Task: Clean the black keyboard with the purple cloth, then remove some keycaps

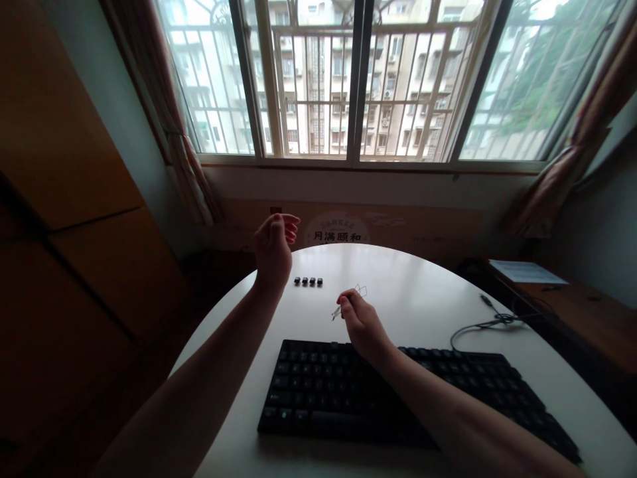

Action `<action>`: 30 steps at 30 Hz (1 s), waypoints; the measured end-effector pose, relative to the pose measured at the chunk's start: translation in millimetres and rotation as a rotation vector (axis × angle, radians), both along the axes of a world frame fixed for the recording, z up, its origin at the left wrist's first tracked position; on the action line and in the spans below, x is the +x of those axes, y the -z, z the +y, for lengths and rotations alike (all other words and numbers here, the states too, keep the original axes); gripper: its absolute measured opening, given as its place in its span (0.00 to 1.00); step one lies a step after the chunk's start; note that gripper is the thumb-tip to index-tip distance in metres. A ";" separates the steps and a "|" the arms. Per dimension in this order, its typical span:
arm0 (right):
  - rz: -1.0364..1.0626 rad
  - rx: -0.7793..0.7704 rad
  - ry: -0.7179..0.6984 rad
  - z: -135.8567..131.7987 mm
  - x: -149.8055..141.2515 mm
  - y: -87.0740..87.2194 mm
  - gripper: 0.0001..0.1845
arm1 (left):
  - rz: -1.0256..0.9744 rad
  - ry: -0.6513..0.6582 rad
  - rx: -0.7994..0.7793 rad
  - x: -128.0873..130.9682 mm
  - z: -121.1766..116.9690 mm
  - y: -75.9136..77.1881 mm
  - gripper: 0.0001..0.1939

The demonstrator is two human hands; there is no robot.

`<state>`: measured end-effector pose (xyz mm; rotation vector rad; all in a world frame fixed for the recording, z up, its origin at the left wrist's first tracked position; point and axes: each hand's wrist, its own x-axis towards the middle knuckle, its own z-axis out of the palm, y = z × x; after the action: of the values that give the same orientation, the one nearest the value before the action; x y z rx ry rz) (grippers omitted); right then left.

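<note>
My left hand (273, 249) is raised over the far left part of the white round table (408, 279). Its fingers are curled in toward the thumb, and whatever they may hold is hidden. Between finger and thumb, my right hand (362, 320) grips a wire keycap puller (361, 291), whose thin loops stick out past the fingers on both sides. Several small black keycaps (308, 282) stand in a row on the table between the two hands. Below lies a black keyboard (328, 385), partly covered by my right forearm.
A black cable (478, 325) with a plug runs across the table's right side. Beyond the right edge is a brown wooden surface with a paper sheet (527, 271) on it. A printed cardboard panel (398, 226) leans under the barred window. An orange-brown cabinet (99, 245) stands left.
</note>
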<state>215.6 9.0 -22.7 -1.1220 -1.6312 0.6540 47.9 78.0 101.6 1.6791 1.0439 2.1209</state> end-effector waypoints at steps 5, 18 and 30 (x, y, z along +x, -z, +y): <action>-0.025 -0.008 0.034 3.0 -1.6 3.9 0.12 | 0.331 0.258 -0.500 16.0 -33.0 39.3 0.14; 0.164 -0.133 -0.270 -6.2 15.2 -11.1 0.16 | 1.115 0.098 -0.714 11.2 -56.0 112.5 0.15; -0.042 -0.107 -0.326 -21.0 29.8 1.3 0.19 | 1.394 0.069 -0.718 18.1 -63.9 100.2 0.18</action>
<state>245.5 -12.0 -24.0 -0.9570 -1.8526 0.9424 66.1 14.1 1.4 2.5115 1.6418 0.1019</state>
